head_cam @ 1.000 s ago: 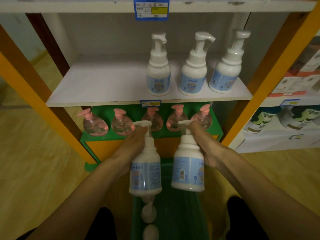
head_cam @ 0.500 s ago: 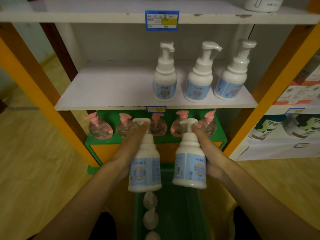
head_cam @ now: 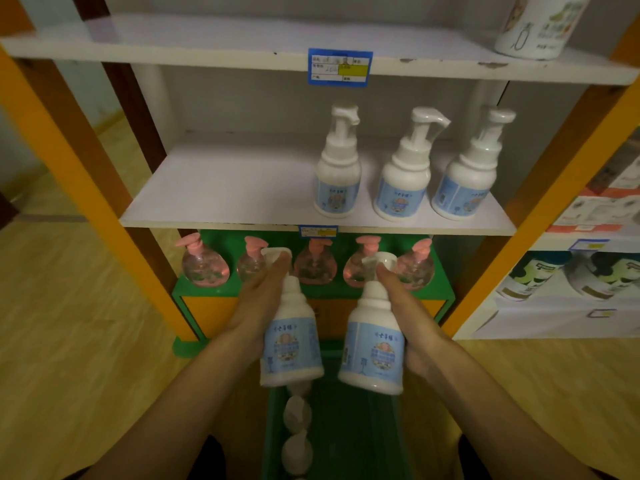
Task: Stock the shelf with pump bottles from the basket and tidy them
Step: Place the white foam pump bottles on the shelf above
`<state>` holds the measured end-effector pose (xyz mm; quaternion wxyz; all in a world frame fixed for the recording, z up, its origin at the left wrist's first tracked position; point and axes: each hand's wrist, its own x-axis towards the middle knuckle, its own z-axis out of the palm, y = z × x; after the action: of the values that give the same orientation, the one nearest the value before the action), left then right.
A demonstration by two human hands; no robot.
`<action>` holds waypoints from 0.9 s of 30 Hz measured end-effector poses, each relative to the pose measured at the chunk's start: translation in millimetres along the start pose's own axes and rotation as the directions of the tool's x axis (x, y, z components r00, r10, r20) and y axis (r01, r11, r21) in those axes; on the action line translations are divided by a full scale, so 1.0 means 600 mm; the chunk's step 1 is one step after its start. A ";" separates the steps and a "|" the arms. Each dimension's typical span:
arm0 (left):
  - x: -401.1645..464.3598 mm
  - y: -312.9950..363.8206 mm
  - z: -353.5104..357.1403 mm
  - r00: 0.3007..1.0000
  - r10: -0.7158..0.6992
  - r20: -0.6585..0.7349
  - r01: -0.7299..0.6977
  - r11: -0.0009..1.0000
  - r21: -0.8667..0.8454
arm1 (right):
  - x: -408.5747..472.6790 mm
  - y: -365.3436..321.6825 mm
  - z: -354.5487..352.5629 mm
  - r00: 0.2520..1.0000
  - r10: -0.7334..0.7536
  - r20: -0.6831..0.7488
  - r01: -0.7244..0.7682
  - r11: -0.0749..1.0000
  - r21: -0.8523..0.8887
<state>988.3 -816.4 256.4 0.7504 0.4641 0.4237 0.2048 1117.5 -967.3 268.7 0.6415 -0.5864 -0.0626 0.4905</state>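
Held stock, lower centre of frame: 2 white pump bottles with blue labels, upright, over the green basket point(head_cam: 273, 427). The left hand point(head_cam: 256, 306) grips the left-held bottle point(head_cam: 291, 344); the right hand point(head_cam: 405, 317) grips the right-held bottle point(head_cam: 374, 344), a finger near each pump head.

Middle shelf point(head_cam: 225, 188), right half: 3 matching shelf bottles point(head_cam: 337, 181), one row.

Basket: at least 3 pump tops point(head_cam: 296, 414) along its left side.

Bottom tier: 5 pink-capped clear bottles point(head_cam: 204, 265).

Shelf point(head_cam: 221, 188) bare left of three bottles point(head_cam: 337, 174).
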 end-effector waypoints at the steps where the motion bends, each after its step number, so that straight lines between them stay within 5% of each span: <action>1: 0.000 0.001 0.000 1.000 0.007 -0.007 -0.007 1.000 -0.008 | -0.003 -0.001 0.003 1.000 -0.011 0.000 0.011 1.000 0.002; 11: -0.010 0.028 -0.015 0.998 0.033 -0.061 -0.037 0.998 -0.057 | -0.006 -0.048 0.072 0.941 -0.336 -0.032 0.334 0.941 -0.056; 17: -0.015 0.052 -0.047 0.996 0.066 -0.063 -0.071 0.994 -0.088 | 0.011 -0.112 0.160 0.806 -0.591 -0.032 0.567 0.786 -0.244; 27: -0.020 0.083 -0.106 0.967 0.139 -0.212 -0.184 0.961 -0.209 | 0.091 -0.164 0.273 0.712 -0.699 0.071 0.669 0.644 -0.372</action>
<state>933.5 -767.6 291.7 0.7340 0.3863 0.4297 0.3570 1092.9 -799.1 371.4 0.6580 -0.6479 -0.3454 0.1671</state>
